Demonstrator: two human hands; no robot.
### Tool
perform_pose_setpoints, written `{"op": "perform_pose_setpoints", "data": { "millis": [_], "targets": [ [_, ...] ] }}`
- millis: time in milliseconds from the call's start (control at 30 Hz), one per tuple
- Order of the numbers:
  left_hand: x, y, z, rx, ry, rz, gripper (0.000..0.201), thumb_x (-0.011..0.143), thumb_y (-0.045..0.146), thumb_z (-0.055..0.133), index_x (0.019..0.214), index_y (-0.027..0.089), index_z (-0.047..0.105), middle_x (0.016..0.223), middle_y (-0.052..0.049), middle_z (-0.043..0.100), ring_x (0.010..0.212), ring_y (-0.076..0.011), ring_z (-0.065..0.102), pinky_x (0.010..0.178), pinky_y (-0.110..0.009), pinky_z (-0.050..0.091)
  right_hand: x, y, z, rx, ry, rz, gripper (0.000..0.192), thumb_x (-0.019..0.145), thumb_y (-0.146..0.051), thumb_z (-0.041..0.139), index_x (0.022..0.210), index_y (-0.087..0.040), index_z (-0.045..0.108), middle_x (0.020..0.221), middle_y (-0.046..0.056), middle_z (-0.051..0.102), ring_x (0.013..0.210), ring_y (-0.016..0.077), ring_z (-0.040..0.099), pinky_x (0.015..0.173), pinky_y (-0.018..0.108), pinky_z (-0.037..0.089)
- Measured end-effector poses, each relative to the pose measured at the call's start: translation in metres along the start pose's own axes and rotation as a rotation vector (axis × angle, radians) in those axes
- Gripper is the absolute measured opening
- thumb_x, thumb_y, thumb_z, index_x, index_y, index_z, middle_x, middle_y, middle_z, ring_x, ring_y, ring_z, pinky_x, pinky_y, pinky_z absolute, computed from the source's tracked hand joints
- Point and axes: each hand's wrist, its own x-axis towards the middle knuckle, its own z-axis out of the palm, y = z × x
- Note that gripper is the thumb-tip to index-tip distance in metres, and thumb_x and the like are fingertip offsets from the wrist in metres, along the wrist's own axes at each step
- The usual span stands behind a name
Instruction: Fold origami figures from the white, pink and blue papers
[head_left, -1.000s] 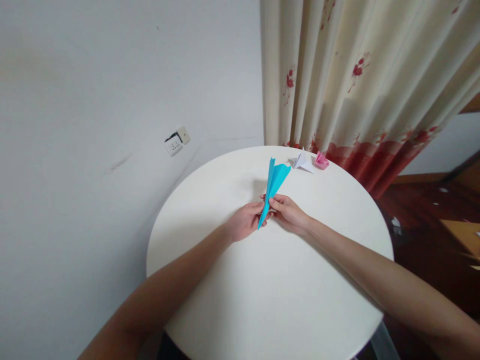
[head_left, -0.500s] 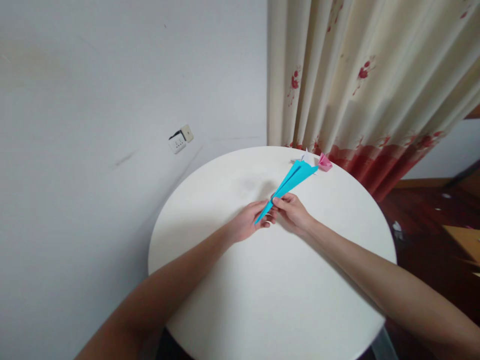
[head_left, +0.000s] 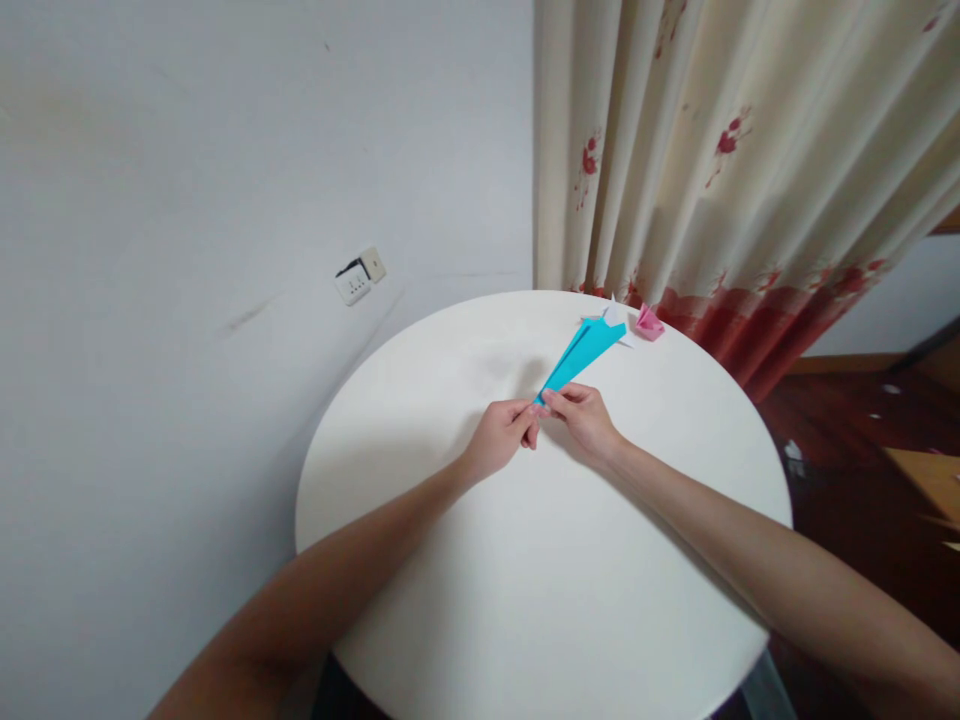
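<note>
Blue folded paper, long and narrow, is held above the round white table, its near pointed end pinched between both hands and its wide end angled toward the far right. Left hand has fingertips closed on the tip; right hand grips the same end from the right, fingers closed. Hands touch or nearly touch; contact is unclear. Beyond the wide end sit a white folded paper piece and a pink folded paper piece, near the curtain.
</note>
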Motion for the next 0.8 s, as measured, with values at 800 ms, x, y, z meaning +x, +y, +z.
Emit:
{"op": "perform_pose_setpoints", "data": {
  "millis": [800],
  "targets": [
    [-0.001,-0.004,0.002,0.013,-0.040,0.018,0.043,0.092,0.052,0.047,0.079,0.014,0.064,0.053,0.001,0.057,0.050,-0.0105,0.048,0.054,-0.023,0.039,0.004,0.004,-0.007,-0.011,0.035,-0.038,0.032,0.072,-0.047,0.079,0.062,-0.018,0.068,0.056,-0.002,0.054,0.055,0.0115,0.038,0.054,0.028,0.032]
  ]
}}
